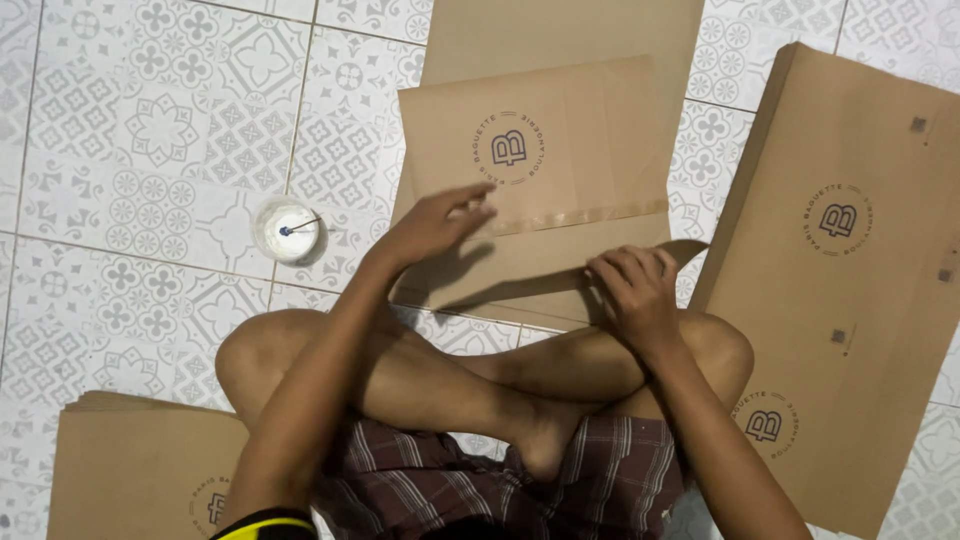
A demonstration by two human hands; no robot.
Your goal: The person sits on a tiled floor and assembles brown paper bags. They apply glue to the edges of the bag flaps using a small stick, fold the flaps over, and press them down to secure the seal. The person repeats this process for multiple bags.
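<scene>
Brown paper bag [545, 175], grey-patterned white floor tiles [150, 150], plaid maroon shorts [600, 480].

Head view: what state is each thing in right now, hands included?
Left hand: open, fingers flat on the paper sheet.
Right hand: pinching the sheet's lifted lower edge.
Paper sheet: partly folded, flap raised.
Glue cup: uncovered, stick inside.
Right stack: flat.
Left stack: flat.

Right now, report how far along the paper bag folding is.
Done: a stack of brown bags lies on the right. In hand: the right hand lifts the flap of the sheet in front while the left hand presses it flat. Left: the pile at lower left, apparently unworked.
</scene>
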